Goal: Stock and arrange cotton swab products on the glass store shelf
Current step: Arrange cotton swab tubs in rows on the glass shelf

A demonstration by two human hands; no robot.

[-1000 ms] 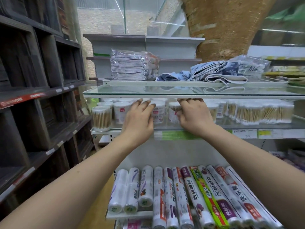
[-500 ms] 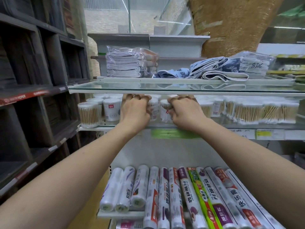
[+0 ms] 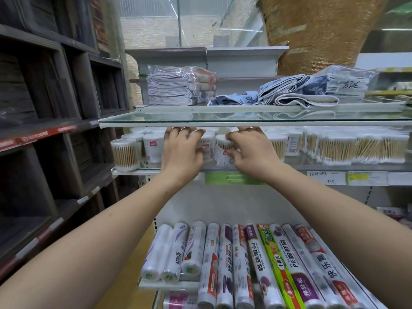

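Head view: both arms reach forward and up into the gap under the upper glass shelf (image 3: 223,124), which sits at about 12 o'clock from the hands.
Left hand (image 3: 181,152): fingers curled loosely round a cotton swab tub (image 3: 206,146); the thumb side is hidden, so how firmly it grips I cannot tell.
Right hand (image 3: 252,152): fingers and thumb closed round the sides of a second tub (image 3: 221,150), which leans slightly.
Where the tubs are: on the lower glass shelf (image 3: 133,171), mid-row, touching each other between the two hands.
Neighbours: a clear tub of wooden-stick swabs (image 3: 124,155) and a white-labelled tub (image 3: 152,148) at 9 o'clock of the left hand; bagged swab packs (image 3: 356,150) at 3 o'clock of the right hand.
Handling: likely very light, with thin, stiff, smooth plastic walls; easy to tip and prone to sliding on glass.
Where to hold: around the mid-wall of the cylinder, or fingertips on the lid rim, with little squeeze.
Risk: a nudge could topple neighbouring tubs in a chain; headroom under the upper shelf is tight.
Below: wrap rolls (image 3: 225,264) at 6 o'clock, not involved.
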